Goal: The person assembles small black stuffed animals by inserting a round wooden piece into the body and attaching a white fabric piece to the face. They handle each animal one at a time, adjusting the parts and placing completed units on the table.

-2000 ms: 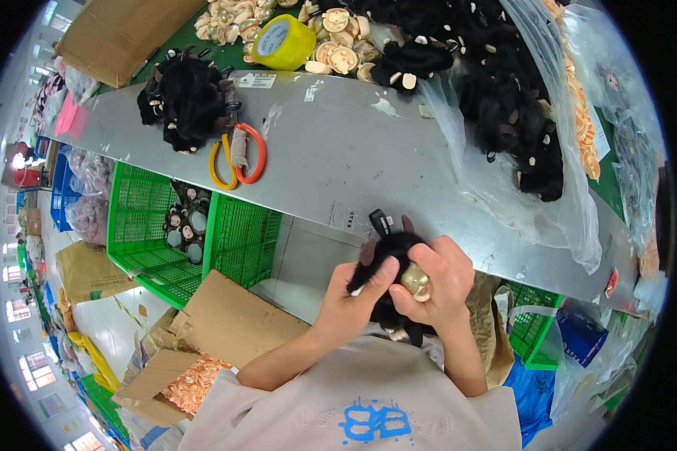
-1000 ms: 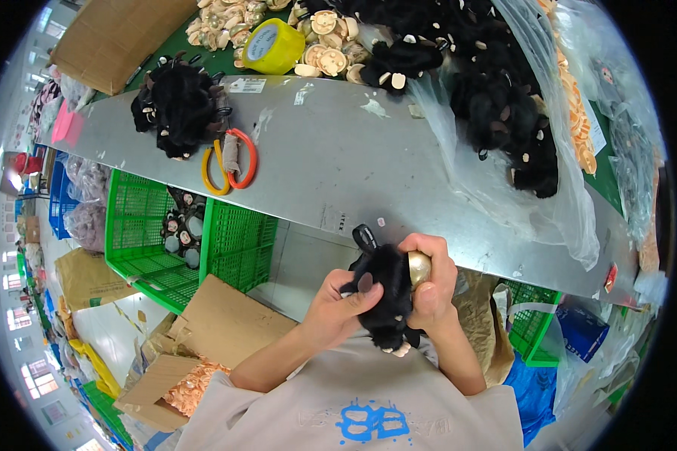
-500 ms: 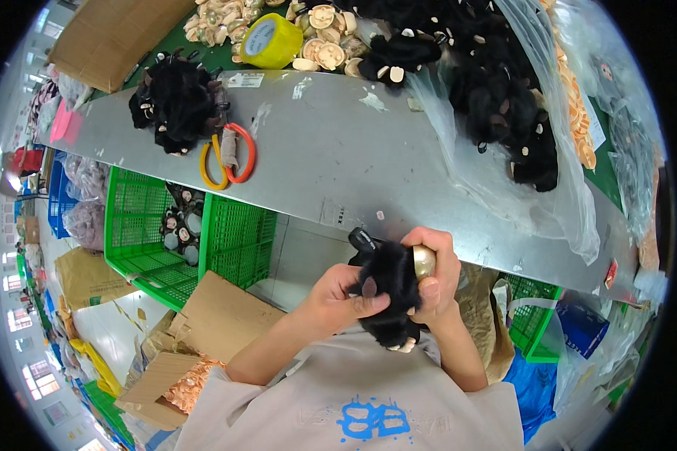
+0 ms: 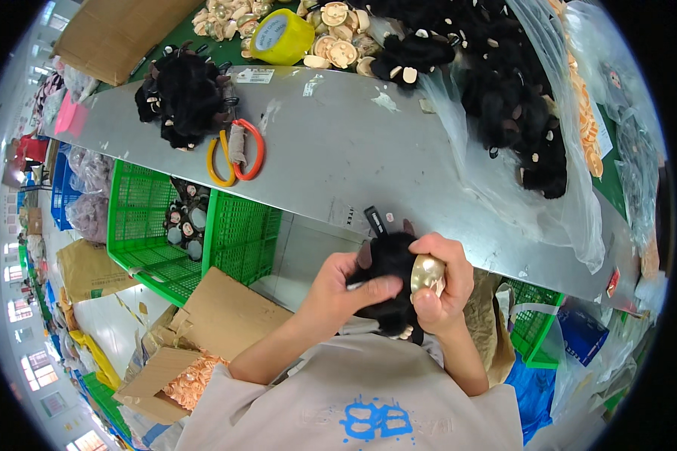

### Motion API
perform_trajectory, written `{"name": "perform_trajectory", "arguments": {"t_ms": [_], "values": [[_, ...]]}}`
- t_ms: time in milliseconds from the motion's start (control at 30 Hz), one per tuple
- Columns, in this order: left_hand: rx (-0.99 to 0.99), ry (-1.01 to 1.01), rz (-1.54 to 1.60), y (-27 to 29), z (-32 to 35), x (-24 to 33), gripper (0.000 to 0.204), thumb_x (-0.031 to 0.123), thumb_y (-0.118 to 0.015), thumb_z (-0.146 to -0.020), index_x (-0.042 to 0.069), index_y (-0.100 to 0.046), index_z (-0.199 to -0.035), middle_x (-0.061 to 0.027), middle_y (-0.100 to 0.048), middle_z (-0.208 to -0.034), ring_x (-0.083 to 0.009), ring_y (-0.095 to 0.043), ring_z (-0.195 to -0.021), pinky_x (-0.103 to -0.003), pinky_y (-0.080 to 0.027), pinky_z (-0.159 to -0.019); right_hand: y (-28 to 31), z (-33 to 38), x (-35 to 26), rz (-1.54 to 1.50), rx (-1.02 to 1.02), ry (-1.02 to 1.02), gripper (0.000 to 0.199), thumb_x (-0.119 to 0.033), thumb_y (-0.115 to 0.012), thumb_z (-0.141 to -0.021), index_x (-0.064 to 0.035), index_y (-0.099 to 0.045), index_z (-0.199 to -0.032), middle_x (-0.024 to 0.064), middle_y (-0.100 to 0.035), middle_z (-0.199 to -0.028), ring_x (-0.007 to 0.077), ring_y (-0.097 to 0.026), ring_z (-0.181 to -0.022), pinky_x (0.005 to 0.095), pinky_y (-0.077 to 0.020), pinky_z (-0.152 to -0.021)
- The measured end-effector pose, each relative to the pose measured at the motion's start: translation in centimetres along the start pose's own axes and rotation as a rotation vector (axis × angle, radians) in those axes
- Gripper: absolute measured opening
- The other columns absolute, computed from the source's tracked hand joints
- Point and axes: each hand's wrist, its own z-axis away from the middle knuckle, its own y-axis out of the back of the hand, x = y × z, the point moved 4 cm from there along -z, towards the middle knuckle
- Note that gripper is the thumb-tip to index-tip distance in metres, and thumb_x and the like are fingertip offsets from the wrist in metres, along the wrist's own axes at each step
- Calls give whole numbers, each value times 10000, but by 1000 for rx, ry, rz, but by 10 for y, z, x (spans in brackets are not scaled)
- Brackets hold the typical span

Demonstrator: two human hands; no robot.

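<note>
A small black plush toy (image 4: 391, 259) with brown ears and a black strap tag is held in front of my chest, just past the table's near edge. My left hand (image 4: 342, 292) is closed round its left side, thumb pressed across the fur. In my right hand (image 4: 447, 282), thumb and fingers pinch a shiny gold domed shell (image 4: 427, 273) against the toy's right side. Whether the shell is fixed to the fur, I cannot tell. Pale feet show at the toy's lower end.
Scissors (image 4: 238, 154) with orange and yellow handles lie beside black plush toys (image 4: 182, 94) on the metal table (image 4: 316, 143). Farther back are yellow tape (image 4: 282, 37) and beige moulded faces (image 4: 341, 52). More plush toys (image 4: 504, 113) fill a clear bag at right. Green crates (image 4: 241, 233) stand below left.
The plush toy has turned, bringing its ears and strap tag upward. The gold shell now shows more of its dome between my right thumb and fingers. Both hands keep their hold.
</note>
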Motion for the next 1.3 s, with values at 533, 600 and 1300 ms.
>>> {"name": "perform_trajectory", "arguments": {"t_ms": [533,600,1300], "values": [[156,-92,37,-9,3,12,248,160,-713,-939,-15,-683,-1112,-5,-692,-974,-61,-604,-874,-234,-504,-780,2,-2,-1,92,109,15,367,-335,-660,-929,15,-650,-1040,76,-607,-746,162,-510,-609,282,-398,-532],[166,-112,16,-7,4,14,251,157,-715,-938,-23,-684,-1110,-4,-692,-963,-58,-602,-866,-233,-505,-772,3,-2,-1,108,117,-2,362,-325,-682,-910,13,-665,-1040,73,-610,-740,162,-511,-605,282,-399,-532],[403,-432,-678,-2,6,26,133,59,-729,-878,12,-694,-997,-91,-662,-835,-161,-596,-685,-280,-477,-625,-8,-17,-18,549,-4,321,337,-135,-662,-887,41,-683,-1174,47,-592,-713,241,-474,-630,360,-460,-620]]}}
